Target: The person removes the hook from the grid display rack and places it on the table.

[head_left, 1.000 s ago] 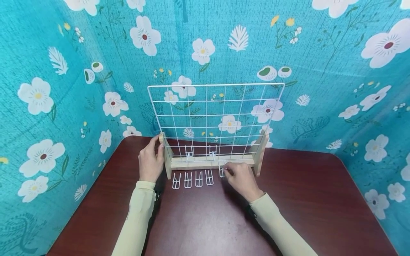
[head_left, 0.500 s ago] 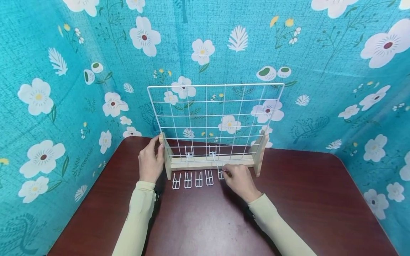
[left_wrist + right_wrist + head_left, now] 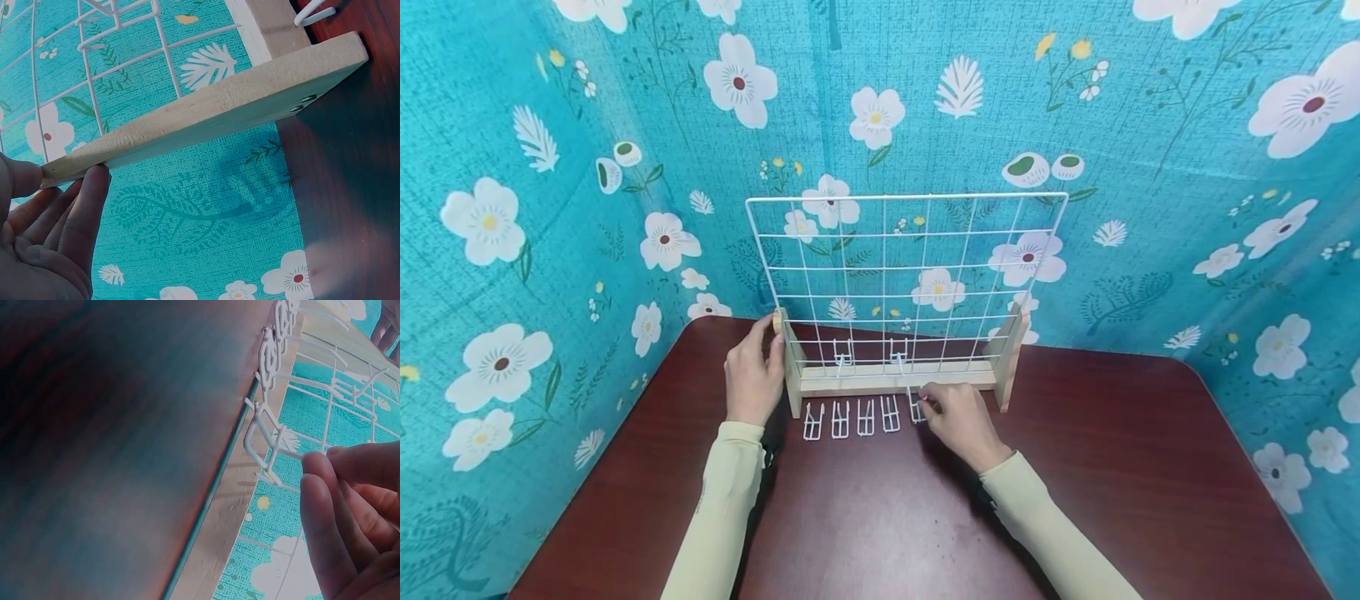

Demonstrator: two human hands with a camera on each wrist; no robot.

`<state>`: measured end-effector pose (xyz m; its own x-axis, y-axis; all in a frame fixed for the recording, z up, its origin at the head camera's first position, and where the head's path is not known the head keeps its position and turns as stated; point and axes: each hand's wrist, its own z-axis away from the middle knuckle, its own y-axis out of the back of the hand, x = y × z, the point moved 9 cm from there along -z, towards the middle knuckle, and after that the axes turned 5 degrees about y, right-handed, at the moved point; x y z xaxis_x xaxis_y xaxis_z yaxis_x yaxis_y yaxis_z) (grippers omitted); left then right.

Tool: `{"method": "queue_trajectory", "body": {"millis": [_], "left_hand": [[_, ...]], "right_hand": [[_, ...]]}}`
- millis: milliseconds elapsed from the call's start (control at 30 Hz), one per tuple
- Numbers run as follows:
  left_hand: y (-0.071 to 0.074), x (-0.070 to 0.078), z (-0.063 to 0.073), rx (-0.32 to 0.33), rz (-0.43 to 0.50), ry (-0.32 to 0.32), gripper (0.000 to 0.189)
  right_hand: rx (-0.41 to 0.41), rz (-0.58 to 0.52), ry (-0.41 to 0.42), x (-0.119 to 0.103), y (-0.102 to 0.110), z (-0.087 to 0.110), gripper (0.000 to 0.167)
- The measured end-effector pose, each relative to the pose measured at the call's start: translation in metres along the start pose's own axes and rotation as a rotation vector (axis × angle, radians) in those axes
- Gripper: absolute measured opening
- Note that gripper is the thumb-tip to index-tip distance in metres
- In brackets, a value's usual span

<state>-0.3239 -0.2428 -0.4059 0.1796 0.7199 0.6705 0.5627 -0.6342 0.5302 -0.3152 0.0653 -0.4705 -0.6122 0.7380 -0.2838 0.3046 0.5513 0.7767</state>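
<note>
My left hand (image 3: 751,379) grips the upper end of the left wooden side piece (image 3: 212,100) of a stand, thumb on one face and fingers on the other in the left wrist view. That stand carries an upright white wire grid panel (image 3: 910,197). Between thumb and fingertips, my right hand (image 3: 962,425) pinches a white wire hook (image 3: 259,447) by the end of its prong. In the head view this hook is partly covered by the fingers, in front of the stand's wooden base bar. Two similar hooks, a left one (image 3: 844,359) and a right one (image 3: 898,359), hang low on the grid.
Several white wire hooks (image 3: 840,421) lie in a row on the dark red-brown table (image 3: 865,517), in front of the stand and left of my right hand. The right wooden side piece (image 3: 1013,358) stands beyond that hand. A turquoise floral cloth (image 3: 880,67) hangs behind and around.
My right hand has shifted slightly left and nearer to me with the hook in its fingers. The left hand keeps its place on the wooden side piece.
</note>
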Motion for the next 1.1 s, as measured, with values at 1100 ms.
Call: {"method": "queue_trajectory", "body": {"millis": [1100], "left_hand": [[0.0001,-0.0016,0.0,0.001,-0.002,-0.004,0.037]], "right_hand": [[-0.101,-0.005,-0.044,-0.001,-0.0099,-0.0053,0.007]]}}
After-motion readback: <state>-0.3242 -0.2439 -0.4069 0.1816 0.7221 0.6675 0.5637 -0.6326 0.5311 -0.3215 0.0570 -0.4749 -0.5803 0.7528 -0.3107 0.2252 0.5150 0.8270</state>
